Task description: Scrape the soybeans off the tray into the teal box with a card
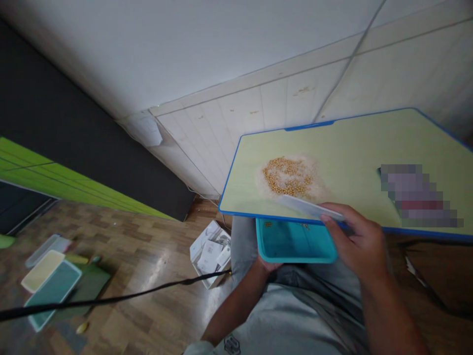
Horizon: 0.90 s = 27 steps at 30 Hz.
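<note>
A pale green table [369,143] with a blue rim fills the right side, standing close to a white panelled wall [258,108]. On its near half lies a heap of yellow beans mixed with white rice [290,176]. A blurred-out patch [417,195] sits on the table well to the right of the heap.

Below the table's near edge, a turquoise tray [295,241] is held just under the rim, straight below the heap; a few beans [268,224] already lie in its far corner. The left hand [268,266] supports the tray from underneath, and the tray hides its fingers, so its grip cannot be told.

The right hand [360,241] has its fingers pressed together on a flat white card [308,207], whose free end lies on the table touching the heap's near side.

On the wooden floor [148,256] to the left sit an open white box of packets [211,252], a black cable [111,298] and, further left, several shallow trays [51,276].
</note>
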{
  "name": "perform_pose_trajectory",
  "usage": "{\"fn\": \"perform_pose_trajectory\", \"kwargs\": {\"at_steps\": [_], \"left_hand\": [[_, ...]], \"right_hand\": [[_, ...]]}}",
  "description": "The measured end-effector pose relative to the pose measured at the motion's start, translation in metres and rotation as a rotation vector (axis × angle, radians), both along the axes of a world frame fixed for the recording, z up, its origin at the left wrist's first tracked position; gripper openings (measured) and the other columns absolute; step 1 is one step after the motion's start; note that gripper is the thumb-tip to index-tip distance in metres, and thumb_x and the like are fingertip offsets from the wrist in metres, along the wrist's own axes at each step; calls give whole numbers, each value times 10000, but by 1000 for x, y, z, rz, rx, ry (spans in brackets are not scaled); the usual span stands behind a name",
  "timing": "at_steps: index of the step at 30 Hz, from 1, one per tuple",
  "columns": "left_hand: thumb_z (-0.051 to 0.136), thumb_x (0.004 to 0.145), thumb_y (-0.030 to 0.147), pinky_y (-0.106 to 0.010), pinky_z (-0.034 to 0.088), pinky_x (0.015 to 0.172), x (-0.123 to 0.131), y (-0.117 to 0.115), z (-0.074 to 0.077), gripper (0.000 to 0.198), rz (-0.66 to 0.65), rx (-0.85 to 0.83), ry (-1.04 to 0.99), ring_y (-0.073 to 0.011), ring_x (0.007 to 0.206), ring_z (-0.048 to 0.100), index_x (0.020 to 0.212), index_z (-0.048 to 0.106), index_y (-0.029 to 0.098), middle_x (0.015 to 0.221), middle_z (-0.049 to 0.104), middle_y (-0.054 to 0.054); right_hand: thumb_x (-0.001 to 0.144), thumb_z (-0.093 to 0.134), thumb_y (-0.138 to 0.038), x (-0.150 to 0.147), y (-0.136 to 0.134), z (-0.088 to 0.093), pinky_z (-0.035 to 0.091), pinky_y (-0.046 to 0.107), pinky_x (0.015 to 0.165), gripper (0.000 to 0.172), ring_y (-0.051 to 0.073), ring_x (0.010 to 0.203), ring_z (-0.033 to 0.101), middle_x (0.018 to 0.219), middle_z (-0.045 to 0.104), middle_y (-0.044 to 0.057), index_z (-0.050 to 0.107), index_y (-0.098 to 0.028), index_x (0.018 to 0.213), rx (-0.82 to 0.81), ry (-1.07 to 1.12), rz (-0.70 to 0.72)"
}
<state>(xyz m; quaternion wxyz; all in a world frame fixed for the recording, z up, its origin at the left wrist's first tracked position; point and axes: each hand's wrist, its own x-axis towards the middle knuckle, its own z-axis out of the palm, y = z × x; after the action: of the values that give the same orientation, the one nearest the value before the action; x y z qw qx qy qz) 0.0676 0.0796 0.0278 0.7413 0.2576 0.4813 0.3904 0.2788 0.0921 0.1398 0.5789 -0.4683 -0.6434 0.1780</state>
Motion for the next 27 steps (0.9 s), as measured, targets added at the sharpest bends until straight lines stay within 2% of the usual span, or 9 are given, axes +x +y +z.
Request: {"fn": "perform_pose_trajectory", "kwargs": {"at_steps": [2, 3, 7, 11, 13, 16, 19, 23, 27], "left_hand": [[134, 1239, 573, -602, 545, 1388, -4, -5, -10, 822, 148, -85, -374, -344, 1590, 734, 1602, 774, 207, 1724, 755, -92], [177, 1250, 558, -585, 527, 1410, -6, -7, -13, 774, 192, -156, -432, -335, 1550, 764, 1439, 842, 211, 1653, 805, -86], [207, 1241, 461, -461, 295, 1539, -8, -12, -6, 720, 299, -360, -333, -264, 1743, 583, 1225, 883, 213, 1454, 905, -104], [264, 1229, 422, -432, 369, 1504, -6, -12, 6, 642, 329, -424, -299, -270, 1849, 399, 1124, 858, 202, 1688, 773, -156], [252, 1243, 413, -421, 377, 1496, -6, -12, 7, 666, 336, -416, -321, -276, 1851, 393, 1078, 857, 189, 1713, 743, -171], [220, 1269, 419, -414, 371, 1494, -6, -14, 7, 722, 336, -390, -348, -275, 1728, 600, 1027, 861, 192, 1488, 870, -162], [156, 1285, 432, -404, 405, 1470, -6, -15, 5, 787, 336, -368, -373, -266, 1337, 881, 994, 856, 220, 1194, 939, -114], [80, 1291, 483, -382, 452, 1422, -5, -14, 5, 843, 333, -364, -369, -244, 1091, 929, 1019, 829, 206, 1245, 919, -127], [147, 1298, 442, -427, 500, 1386, -5, -13, 10, 717, 312, -360, -381, -256, 1129, 923, 1126, 791, 176, 1230, 930, -141]], "right_hand": [[1052, 858, -402, 2, -1, -2, 729, 355, 816, 179, 271, 878, 902, 1035, 941, 41, 933, -279, 1157, -9, 60, -109], [1031, 878, -418, 2, -1, -3, 728, 367, 803, 201, 270, 857, 889, 1027, 932, 45, 922, -270, 1161, -14, 103, -160], [926, 941, -453, 1, 3, 0, 713, 378, 735, 349, 285, 867, 873, 1034, 909, 83, 884, -223, 1182, -1, 300, -299], [747, 986, -430, -1, 9, 10, 689, 362, 694, 463, 279, 828, 858, 998, 892, 108, 876, -183, 1123, 72, 414, -403], [738, 1002, -438, -1, 10, 14, 726, 424, 775, 520, 317, 922, 877, 1099, 893, 154, 889, -179, 1175, 81, 404, -418], [748, 1018, -478, 0, 11, 15, 751, 509, 868, 630, 372, 1076, 879, 1294, 858, 209, 899, -190, 1295, 107, 374, -424], [746, 1025, -492, 2, 11, 13, 755, 538, 897, 699, 394, 1164, 866, 1393, 819, 221, 888, -203, 1367, 135, 361, -417], [810, 982, -450, 1, 9, 12, 743, 590, 993, 619, 412, 1190, 863, 1378, 834, 221, 887, -190, 1364, 100, 351, -408], [813, 915, -375, -2, 6, 15, 735, 497, 831, 545, 366, 1023, 871, 1283, 873, 206, 902, -185, 1323, 48, 324, -424]]}}
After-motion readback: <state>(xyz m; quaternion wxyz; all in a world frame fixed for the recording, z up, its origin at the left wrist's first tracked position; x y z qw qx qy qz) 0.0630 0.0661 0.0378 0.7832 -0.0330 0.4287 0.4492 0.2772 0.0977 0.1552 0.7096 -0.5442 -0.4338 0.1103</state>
